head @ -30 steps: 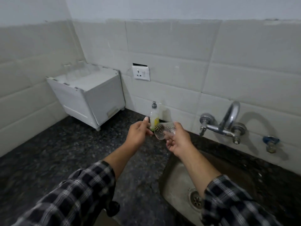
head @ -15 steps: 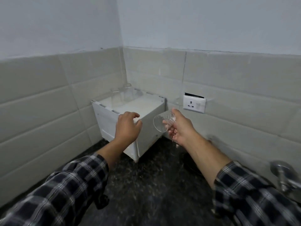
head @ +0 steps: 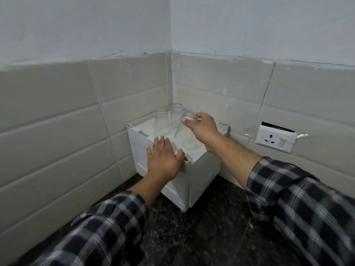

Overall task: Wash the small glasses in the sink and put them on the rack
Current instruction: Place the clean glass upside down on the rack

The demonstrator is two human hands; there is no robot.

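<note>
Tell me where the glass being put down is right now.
In the head view, the glass is held upside down by the right hand over the white rack, just right of two glasses already standing there.

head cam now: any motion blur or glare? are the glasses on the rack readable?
Head view: light is soft and even, with no hard glare; the sleeves at the bottom edge are smeared by blur, and wide-angle distortion bends the tile lines. The glasses at the back of the white rack are faint against the tile, and the glass under the right hand is barely outlined.
</note>
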